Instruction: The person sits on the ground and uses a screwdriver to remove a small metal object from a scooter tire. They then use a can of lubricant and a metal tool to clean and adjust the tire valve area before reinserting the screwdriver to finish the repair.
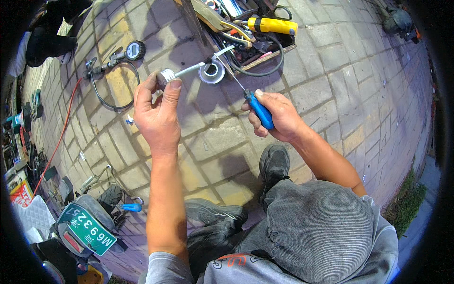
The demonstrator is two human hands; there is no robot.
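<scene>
My left hand (158,111) is raised over the paving, its fingertips pinching a small silvery-white roll (166,75). From that roll a flat pale strip (194,68) stretches to the right, with a small dark bit partway along it. My right hand (279,113) is closed round the blue handle (261,111) of a thin-shafted hand tool. The tool's metal shaft (231,73) points up and left, its far end close to the strip; whether they touch I cannot tell. Below the strip a silvery ring-shaped spool (211,74) lies beside the toolbox.
An open toolbox (269,59) full of tools stands ahead, with a yellow-handled tool (274,26) on top. Left lies a digital pressure gauge (135,49) with a black hose. A red hose (66,123), a second blue-handled tool (131,207) and a vehicle's green plate (87,227) are at left.
</scene>
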